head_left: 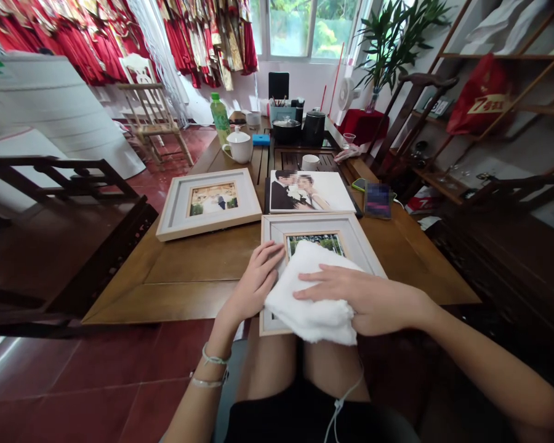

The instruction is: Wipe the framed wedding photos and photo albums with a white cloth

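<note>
A light wooden picture frame lies at the near edge of the wooden table, hanging over my lap. A folded white cloth covers most of its glass. My right hand lies on the cloth, fingers stretched to the left and thumb curled under the cloth's near edge. My left hand rests on the frame's left side, fingers curled over its edge and touching the cloth.
A second framed photo lies to the left, an unframed wedding print beyond, a phone at right. Teapot, green bottle, kettles and cups stand at the far end. Dark wooden chairs flank the table.
</note>
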The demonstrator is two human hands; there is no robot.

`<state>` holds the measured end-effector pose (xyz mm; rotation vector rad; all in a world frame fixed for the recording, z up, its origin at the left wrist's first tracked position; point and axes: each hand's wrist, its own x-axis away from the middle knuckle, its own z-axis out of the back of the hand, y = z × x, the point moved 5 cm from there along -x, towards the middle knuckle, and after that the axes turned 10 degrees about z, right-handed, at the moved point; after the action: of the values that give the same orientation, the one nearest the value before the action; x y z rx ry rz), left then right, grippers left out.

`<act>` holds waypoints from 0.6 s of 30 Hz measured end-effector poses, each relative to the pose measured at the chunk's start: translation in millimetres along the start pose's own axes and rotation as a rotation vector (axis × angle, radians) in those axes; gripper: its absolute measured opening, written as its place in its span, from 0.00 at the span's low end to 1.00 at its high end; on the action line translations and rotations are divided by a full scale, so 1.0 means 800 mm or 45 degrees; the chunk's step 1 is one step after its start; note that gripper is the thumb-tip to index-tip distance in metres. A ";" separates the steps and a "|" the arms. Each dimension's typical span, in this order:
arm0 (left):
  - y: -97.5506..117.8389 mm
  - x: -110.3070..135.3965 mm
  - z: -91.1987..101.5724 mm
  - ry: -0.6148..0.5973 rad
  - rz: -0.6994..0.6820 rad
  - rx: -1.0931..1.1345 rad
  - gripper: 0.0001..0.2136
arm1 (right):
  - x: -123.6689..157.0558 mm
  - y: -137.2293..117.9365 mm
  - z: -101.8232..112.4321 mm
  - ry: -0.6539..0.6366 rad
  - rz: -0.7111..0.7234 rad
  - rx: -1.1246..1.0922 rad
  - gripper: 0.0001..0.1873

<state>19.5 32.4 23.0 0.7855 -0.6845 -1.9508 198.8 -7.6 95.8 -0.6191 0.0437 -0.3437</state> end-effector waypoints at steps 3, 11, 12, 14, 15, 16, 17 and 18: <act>0.000 0.000 0.000 -0.004 0.013 0.001 0.21 | 0.006 0.031 0.012 0.071 -0.084 0.107 0.40; 0.002 0.000 0.002 -0.010 0.039 0.014 0.22 | -0.011 0.087 0.039 0.448 -0.313 0.478 0.36; 0.002 0.000 0.002 -0.008 0.039 0.009 0.22 | -0.020 0.087 0.039 0.453 -0.293 0.495 0.35; 0.003 0.000 0.003 -0.008 0.036 -0.006 0.22 | -0.039 0.086 0.039 0.451 -0.236 0.512 0.35; 0.003 0.000 0.003 -0.008 0.034 -0.015 0.22 | -0.048 0.086 0.040 0.452 -0.198 0.509 0.35; 0.003 0.000 0.003 -0.008 0.033 -0.024 0.22 | -0.057 0.086 0.042 0.456 -0.150 0.498 0.35; 0.003 0.000 0.003 -0.009 0.033 -0.034 0.21 | -0.065 0.085 0.044 0.459 -0.093 0.477 0.35; 0.003 0.000 0.002 -0.010 0.036 -0.045 0.21 | -0.072 0.085 0.046 0.459 -0.035 0.452 0.35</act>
<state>19.0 31.4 25.7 0.7429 -0.6610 -1.9363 170.5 83.7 83.4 -0.2007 0.3133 -0.4743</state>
